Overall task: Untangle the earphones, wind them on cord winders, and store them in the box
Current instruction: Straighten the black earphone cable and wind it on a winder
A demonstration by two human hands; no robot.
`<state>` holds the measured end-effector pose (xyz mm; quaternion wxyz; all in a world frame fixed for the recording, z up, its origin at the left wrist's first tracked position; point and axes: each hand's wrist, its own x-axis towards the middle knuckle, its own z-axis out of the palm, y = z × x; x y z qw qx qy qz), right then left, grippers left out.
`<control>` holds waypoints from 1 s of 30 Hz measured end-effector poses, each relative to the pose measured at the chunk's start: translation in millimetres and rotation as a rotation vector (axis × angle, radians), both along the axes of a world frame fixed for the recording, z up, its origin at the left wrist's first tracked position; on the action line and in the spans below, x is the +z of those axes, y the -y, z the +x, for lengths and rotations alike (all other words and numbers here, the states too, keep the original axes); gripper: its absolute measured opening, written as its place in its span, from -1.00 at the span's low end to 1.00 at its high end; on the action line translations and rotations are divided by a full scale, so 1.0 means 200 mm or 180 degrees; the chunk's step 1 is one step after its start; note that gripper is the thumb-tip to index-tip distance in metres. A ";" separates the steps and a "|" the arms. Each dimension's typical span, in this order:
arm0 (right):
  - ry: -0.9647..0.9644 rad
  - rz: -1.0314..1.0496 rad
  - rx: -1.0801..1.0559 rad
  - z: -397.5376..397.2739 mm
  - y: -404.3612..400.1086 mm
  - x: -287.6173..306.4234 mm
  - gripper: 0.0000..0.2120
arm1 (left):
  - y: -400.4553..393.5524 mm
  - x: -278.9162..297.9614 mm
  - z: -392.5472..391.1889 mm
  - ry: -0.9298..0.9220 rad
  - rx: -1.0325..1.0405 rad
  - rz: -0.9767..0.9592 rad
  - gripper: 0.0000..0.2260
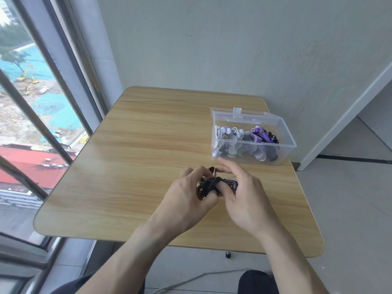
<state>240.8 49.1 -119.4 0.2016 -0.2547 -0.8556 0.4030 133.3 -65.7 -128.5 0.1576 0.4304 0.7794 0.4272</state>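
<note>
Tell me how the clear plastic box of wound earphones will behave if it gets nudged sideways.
The clear plastic box probably slides rather than tips: it sits low and wide on the smooth wooden table. It is likely light, holding only white, purple and black wound earphones. Its open lid stands behind and may wobble.

Black earphones mostly hidden between hands; winder perhaps underneath.
</note>
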 end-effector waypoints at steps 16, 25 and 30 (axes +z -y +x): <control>-0.0395 0.0772 -0.0289 -0.04 0.10 -0.05 -0.70 | 0.01 -0.02 0.01 0.0028 0.0023 0.0252 -0.83; -0.0258 0.0983 0.0031 -0.03 0.03 -0.06 -0.57 | 0.03 0.00 0.03 0.0159 -0.0569 -0.0024 -0.69; -0.0732 0.1040 -0.0465 -0.05 0.07 -0.06 -0.68 | 0.03 0.04 0.05 0.0411 -0.0435 0.0102 -0.68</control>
